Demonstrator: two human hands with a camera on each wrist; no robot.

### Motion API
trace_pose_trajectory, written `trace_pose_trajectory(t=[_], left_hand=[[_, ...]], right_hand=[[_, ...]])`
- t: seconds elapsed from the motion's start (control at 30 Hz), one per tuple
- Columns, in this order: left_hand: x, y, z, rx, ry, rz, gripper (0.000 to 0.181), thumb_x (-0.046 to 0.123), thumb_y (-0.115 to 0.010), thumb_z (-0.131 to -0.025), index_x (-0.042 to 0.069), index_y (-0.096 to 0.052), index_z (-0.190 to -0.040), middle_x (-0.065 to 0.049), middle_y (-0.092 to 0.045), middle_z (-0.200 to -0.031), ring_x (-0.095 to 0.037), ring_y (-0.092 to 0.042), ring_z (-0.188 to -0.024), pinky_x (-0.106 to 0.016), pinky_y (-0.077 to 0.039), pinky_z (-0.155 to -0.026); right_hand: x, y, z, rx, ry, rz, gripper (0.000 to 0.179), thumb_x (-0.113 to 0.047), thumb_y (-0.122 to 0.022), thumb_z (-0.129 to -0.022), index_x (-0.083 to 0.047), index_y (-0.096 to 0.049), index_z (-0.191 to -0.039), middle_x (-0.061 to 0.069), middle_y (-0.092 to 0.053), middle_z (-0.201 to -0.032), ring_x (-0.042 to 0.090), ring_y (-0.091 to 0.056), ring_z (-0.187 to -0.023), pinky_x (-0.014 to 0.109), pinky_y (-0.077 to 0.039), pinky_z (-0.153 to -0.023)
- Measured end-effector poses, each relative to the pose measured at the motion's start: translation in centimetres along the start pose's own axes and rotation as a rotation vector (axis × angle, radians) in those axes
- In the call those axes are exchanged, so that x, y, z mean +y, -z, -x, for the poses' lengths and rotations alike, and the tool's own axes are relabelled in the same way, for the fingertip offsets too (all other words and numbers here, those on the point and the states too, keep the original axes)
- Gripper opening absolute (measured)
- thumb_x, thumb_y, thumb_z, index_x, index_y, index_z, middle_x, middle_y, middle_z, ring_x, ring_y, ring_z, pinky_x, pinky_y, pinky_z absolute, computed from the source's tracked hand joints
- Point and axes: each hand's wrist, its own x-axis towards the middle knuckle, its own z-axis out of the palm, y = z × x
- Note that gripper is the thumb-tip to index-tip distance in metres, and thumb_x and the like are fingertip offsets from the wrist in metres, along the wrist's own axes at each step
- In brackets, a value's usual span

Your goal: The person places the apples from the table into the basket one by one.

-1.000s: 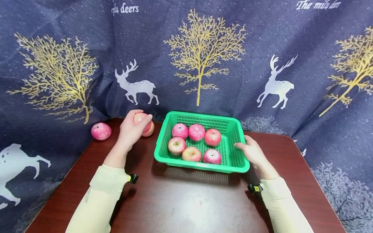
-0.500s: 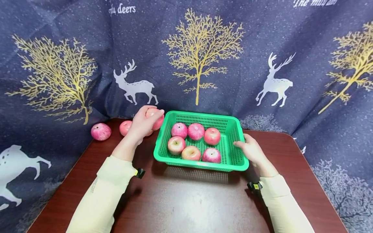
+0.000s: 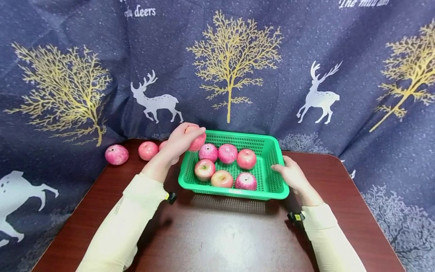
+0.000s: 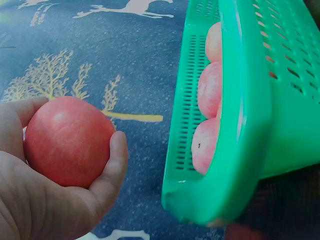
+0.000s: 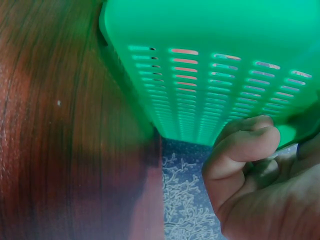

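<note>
My left hand (image 3: pixel 180 142) holds a red apple (image 3: pixel 198 142) above the rear left corner of a green plastic basket (image 3: pixel 268 195). In the left wrist view, thumb and fingers curl round this apple (image 4: pixel 70 142), which is apart from the basket wall. Several red and yellowish apples sit inside the basket, among them a striped one (image 3: pixel 246 181) near the front. At the basket's right end, my right hand (image 3: pixel 295 176) grips the rim, thumb over the inner side. The right wrist view has its curled fingers (image 5: pixel 250 145) against the slotted outer wall.
On the brown table (image 3: pixel 217 234), left of the basket, lie a pink striped apple (image 3: pixel 116 155) at the back left edge and a red apple (image 3: pixel 148 150). Another apple (image 3: pixel 162 145) is partly hidden behind my left hand. A dark printed cloth (image 3: pixel 210 56) hangs behind the table.
My left hand has carried its apple rightward from beside the other loose apples to the basket's left rear corner, uncovering the red apple on the table. The right hand keeps its grip on the basket.
</note>
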Motion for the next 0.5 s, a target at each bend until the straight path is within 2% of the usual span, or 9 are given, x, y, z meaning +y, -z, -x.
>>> trace_pose_trajectory(t=[0.33,0.5], left_hand=[[0.1,-2.7,-1.0,-0.061,-0.003,-0.051,0.051,0.047,-0.081,-0.098,0.012,-0.067,-0.133,-0.007,-0.068,-0.133,-0.026,-0.064,-0.121,-0.047,-0.051,-0.106],[0.3,-4.4,-1.3,-0.113,-0.005,-0.092,0.049,0.043,-0.082,-0.097,0.011,-0.066,-0.130,-0.008,-0.069,-0.129,-0.027,-0.065,-0.119,-0.046,-0.052,-0.105]], right_hand=[[-0.2,0.0,-0.2,0.006,0.007,0.001,0.055,-0.014,-0.065,-0.107,0.014,-0.049,-0.151,0.037,-0.064,-0.138,0.041,-0.076,-0.109,0.050,-0.065,-0.090],[0.0,0.1,-0.2,0.007,0.006,-0.004,0.054,-0.013,-0.064,-0.107,0.014,-0.049,-0.150,0.037,-0.064,-0.138,0.042,-0.076,-0.109,0.051,-0.065,-0.091]])
